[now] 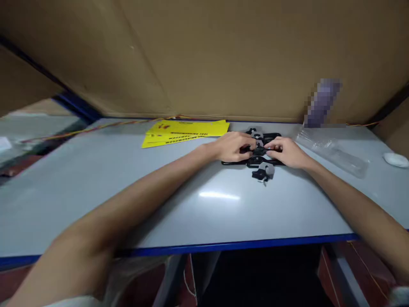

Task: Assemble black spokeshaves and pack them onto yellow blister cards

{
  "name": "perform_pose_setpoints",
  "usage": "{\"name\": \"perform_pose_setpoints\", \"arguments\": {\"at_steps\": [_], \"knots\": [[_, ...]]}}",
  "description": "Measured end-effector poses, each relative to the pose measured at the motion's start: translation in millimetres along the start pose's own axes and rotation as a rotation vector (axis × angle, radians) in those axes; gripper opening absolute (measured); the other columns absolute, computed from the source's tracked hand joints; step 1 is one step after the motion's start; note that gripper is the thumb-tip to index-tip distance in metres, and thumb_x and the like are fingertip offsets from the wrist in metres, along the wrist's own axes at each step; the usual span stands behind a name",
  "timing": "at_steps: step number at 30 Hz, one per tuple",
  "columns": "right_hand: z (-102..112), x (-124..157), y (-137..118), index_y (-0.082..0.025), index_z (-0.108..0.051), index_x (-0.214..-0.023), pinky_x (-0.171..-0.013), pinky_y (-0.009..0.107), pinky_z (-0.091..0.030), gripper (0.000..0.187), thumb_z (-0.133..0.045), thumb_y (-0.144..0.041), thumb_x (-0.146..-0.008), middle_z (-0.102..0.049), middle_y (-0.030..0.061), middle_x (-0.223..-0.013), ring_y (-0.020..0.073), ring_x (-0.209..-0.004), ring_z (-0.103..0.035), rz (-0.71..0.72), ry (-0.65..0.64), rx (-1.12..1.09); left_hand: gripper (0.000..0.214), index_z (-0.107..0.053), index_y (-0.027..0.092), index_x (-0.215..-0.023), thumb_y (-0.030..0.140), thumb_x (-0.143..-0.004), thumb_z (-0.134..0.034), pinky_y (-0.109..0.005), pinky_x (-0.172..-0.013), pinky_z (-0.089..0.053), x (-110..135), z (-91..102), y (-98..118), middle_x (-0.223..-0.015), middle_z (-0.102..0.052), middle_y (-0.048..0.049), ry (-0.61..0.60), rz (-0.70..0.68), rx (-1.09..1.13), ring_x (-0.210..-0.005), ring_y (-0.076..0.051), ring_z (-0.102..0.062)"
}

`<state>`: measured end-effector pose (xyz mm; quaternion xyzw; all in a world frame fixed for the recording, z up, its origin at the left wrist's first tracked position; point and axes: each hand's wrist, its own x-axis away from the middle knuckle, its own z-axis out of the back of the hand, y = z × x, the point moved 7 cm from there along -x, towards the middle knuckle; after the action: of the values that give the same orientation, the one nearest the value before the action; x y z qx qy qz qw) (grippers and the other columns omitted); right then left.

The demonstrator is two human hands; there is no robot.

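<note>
In the head view, several black two-handled tools that look like spokeshaves lie in a short row on the grey tabletop [179, 183]. My left hand [233, 146] is closed on a spokeshave [259, 151] in the middle of the row, fingers curled at its left side. From the right, my right hand [287, 152] pinches the same spokeshave near its centre. Just in front of them lies another spokeshave [255, 160], its handles partly under my hands. Nearest to me is a loose grey blade [267, 169] with a black cap [260, 175] and small screws [262, 182].
Yellow printed cards [188, 128] lie fanned out behind my left hand. To the right are a clear plastic sleeve [338, 155], a blurred-out purple object [322, 102] and a white rounded object [396, 160]. A cardboard wall [204, 59] closes the back; a blue edge [223, 247] runs along the front.
</note>
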<state>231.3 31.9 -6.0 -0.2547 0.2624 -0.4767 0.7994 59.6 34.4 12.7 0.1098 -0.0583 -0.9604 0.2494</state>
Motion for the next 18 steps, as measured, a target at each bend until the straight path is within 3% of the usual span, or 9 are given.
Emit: {"name": "perform_pose_setpoints", "arguments": {"at_steps": [7, 10, 15, 18], "knots": [[-4, -2, 3, -0.022, -0.086, -0.107, -0.087, 0.041, -0.051, 0.024, -0.073, -0.023, -0.087, -0.07, 0.0078, -0.1, 0.0216, -0.086, -0.063, -0.017, -0.002, -0.039, 0.039, -0.07, 0.02, -0.124, 0.029, -0.098, -0.041, -0.031, -0.073, -0.046, 1, -1.4, 3, -0.108, -0.075, -0.0088, -0.009, -0.049, 0.003, -0.086, -0.021, -0.067], [-5, -2, 4, -0.022, -0.086, -0.106, -0.087, 0.042, -0.051, 0.023, -0.073, -0.023, -0.088, -0.07, 0.0079, -0.101, 0.0212, -0.085, -0.062, -0.019, -0.002, -0.042, 0.043, -0.067, 0.018, -0.131, 0.03, -0.099, -0.039, -0.031, -0.07, -0.044, 1, -1.0, 2, -0.103, -0.075, -0.0088, 0.006, -0.035, -0.024, -0.079, -0.021, -0.066], [-3, -1, 3, -0.021, -0.086, -0.107, -0.086, 0.042, -0.05, 0.023, -0.073, -0.023, -0.088, -0.07, 0.0087, -0.101, 0.0209, -0.085, -0.062, -0.019, -0.005, -0.028, 0.034, -0.069, 0.016, -0.113, 0.037, -0.09, -0.054, -0.028, -0.062, -0.04, 3, 2.2, -7, -0.081, -0.071, -0.0037, 0.079, 0.023, 0.013, -0.063, -0.016, -0.056], [-2, -1, 2, -0.021, -0.086, -0.107, -0.086, 0.042, -0.05, 0.023, -0.073, -0.024, -0.088, -0.071, 0.0087, -0.102, 0.021, -0.084, -0.062, -0.021, -0.003, -0.027, 0.026, -0.07, 0.018, -0.101, 0.037, -0.088, -0.056, -0.028, -0.061, -0.04, 5, 0.8, -5, -0.083, -0.07, -0.0043, 0.071, -0.012, 0.014, -0.064, -0.016, -0.057]]}}
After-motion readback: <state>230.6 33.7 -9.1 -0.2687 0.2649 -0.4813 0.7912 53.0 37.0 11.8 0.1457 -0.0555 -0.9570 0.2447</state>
